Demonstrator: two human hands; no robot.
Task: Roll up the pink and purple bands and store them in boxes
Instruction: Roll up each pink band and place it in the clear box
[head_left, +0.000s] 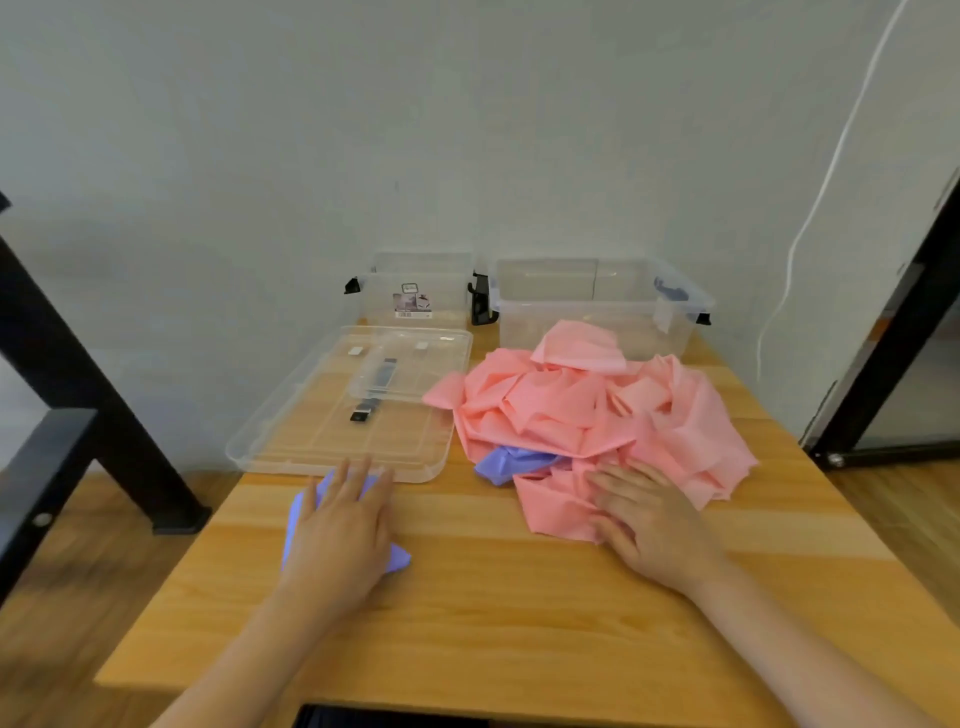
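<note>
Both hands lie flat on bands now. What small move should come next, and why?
Probably start rolling the flat purple band under the left hand from one end. It already lies alone on the wooden table, while the right hand presses the tangled pink band pile, which needs sorting first.

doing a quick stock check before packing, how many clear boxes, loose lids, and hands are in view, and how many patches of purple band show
clear boxes: 2, small box and large box by the wall
loose lids: 1, lid flat on the table
purple band patches: 2, one under the left hand, one in the pink pile
hands: 2, with the right hand
total: 7
</note>
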